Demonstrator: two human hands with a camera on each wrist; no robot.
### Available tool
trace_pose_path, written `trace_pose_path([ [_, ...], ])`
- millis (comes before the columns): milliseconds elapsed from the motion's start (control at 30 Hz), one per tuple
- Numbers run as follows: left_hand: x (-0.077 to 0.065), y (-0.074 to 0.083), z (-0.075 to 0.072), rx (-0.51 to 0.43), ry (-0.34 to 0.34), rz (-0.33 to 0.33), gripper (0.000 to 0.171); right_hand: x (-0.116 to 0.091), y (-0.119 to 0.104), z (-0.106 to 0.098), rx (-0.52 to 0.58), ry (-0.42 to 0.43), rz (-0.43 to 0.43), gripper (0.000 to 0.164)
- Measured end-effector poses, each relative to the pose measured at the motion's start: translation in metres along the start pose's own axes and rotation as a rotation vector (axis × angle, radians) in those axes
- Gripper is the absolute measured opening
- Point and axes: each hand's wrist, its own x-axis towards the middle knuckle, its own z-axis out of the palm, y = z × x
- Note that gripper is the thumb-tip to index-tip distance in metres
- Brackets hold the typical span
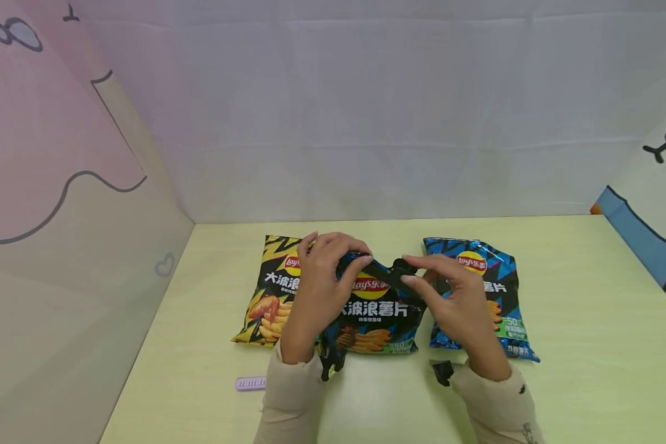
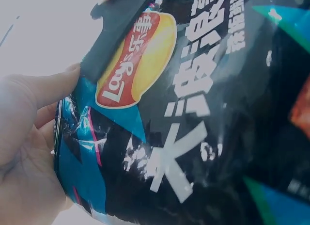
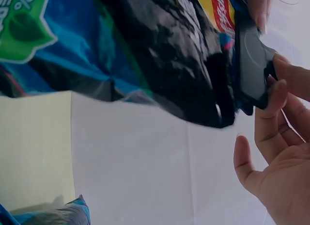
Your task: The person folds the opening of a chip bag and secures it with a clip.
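Note:
A black and blue Lay's chip bag (image 1: 373,314) is held up by its top edge between my two hands. Along that edge lies a black bag clip (image 3: 253,65). My left hand (image 1: 327,280) grips the bag's top left corner, thumb in front, close to one end of the clip. The thumb and index finger of my right hand (image 1: 459,302) pinch the clip near the other end. In the right wrist view the clip sits over the folded top of the bag; whether it is fastened cannot be told.
A yellow and black chip bag (image 1: 266,308) lies left, partly behind my left arm. Another blue and black chip bag (image 1: 513,308) lies right, partly covered by my right hand. A small purple ridged object (image 1: 250,383) is near the left sleeve. A pale wall (image 1: 388,123) closes the back.

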Motion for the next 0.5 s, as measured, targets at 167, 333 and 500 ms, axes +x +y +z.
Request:
trace_pose_path([
  [167, 0.0004, 0.0004, 0.0018, 0.006, -0.010, 0.006, 0.009, -0.0004, -0.0011, 0.0045, 0.018, 0.010, -0.023, 0.038],
  [333, 0.0013, 0.0000, 0.0012, 0.017, -0.007, 0.005, 0.009, 0.0005, -0.0022, 0.0072, 0.025, 0.023, -0.029, 0.039],
  [500, 0.0007, -0.0028, 0.0002, 0.030, 0.005, 0.001, 0.010, 0.0002, 0.0009, 0.0064, -0.026, -0.012, 0.004, 0.041],
])
